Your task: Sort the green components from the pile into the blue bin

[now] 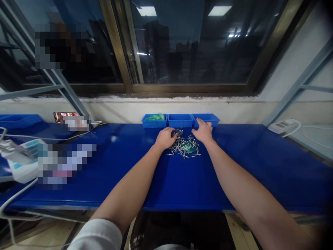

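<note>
A loose pile of thin silvery metal pins (182, 147) lies on the blue table (182, 184), with a piece of green material (189, 147) among them. My left hand (166, 138) rests at the pile's left edge, fingers curved towards the pins; whether it pinches any is too small to tell. My right hand (203, 131) is at the pile's upper right, fingers spread, just in front of the right blue bin (213, 119), with nothing visible in it. Beyond the pile stand a middle blue bin (180, 120) and a left blue bin (144, 122) holding green bags (155, 117).
A phone (62, 116) and cables lie at the back left. A white device with a keypad (26, 159) stands at the left. Another white device (283, 125) is at the far right, near a metal frame (293, 85). A window rises behind the table.
</note>
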{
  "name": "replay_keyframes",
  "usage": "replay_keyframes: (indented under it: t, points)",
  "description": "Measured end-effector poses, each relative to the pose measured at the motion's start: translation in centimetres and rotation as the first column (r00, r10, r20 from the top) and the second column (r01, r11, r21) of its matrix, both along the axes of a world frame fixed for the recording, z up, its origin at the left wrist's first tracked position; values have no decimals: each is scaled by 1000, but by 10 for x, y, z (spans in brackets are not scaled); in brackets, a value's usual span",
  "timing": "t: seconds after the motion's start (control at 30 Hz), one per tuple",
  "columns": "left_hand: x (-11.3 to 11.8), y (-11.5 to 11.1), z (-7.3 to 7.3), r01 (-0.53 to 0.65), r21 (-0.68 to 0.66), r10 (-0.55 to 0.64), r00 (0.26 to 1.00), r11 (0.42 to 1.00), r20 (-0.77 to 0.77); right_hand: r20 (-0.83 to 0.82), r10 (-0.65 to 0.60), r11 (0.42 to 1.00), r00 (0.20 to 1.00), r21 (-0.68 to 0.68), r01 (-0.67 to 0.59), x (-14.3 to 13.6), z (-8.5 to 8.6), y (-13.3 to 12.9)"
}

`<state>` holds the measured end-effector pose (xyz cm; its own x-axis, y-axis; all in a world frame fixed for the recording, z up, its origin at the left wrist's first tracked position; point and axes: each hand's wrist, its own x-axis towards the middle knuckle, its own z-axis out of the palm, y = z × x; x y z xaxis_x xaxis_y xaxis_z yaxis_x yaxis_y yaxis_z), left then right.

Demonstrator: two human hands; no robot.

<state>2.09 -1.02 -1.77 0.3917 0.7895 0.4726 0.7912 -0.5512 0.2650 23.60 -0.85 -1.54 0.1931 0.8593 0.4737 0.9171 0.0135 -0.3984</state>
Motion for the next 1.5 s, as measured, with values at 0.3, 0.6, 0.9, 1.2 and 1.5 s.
replay_keyframes:
  t: [0.3, 0.6, 0.9, 1.2, 1.5]
  points:
    - [0, -1, 1, 7, -39, -7, 1000, 999, -5, -26, 41, 997, 999, -71, -43, 2, -8, 5]
    - [1, 3, -3, 4, -26, -6, 997, 1000, -71, 23, 233, 971, 972, 51, -234, -10, -8, 1]
    - [1, 2, -6, 45, -132, -60, 992, 990, -112, 42, 395, 910, 918, -153, -385, -26, -17, -4]
    - [1, -2, 1, 84, -135, -97, 991, 987, -96, 7, 423, 899, 906, -126, -419, -29, -16, -2]
    - [1, -2, 2, 171, -102, -175, 984, 980, -29, 4, 434, 893, 901, -132, -430, -27, -18, -1]
